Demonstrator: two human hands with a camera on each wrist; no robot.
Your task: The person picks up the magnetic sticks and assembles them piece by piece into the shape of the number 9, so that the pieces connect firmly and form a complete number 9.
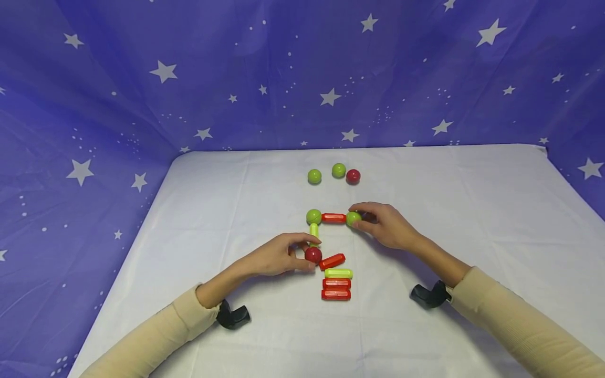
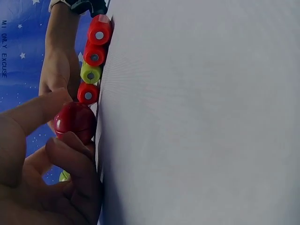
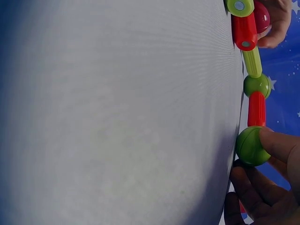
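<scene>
My left hand (image 1: 276, 257) holds a red ball (image 1: 313, 255) between thumb and fingers, at the near end of a yellow-green magnetic rod (image 1: 314, 231). That rod runs up to a green corner ball (image 1: 314, 216). From there a red rod (image 1: 334, 218) extends right to another green ball (image 1: 352, 219), which my right hand (image 1: 387, 226) pinches with thumb and fingers. Together the pieces form an L-like chain on the table. A tilted loose red rod (image 1: 333, 261) lies close beside the held red ball; whether they touch, I cannot tell. Grey discs show in the rod ends (image 2: 99, 35).
Below the tilted rod lie a yellow-green rod (image 1: 338, 273) and two red rods (image 1: 336, 294), stacked in rows. Farther back sit two green balls (image 1: 314, 176) and a red ball (image 1: 353, 176). A white cloth (image 1: 425, 189) covers the table; a blue starry curtain (image 1: 283, 68) hangs behind.
</scene>
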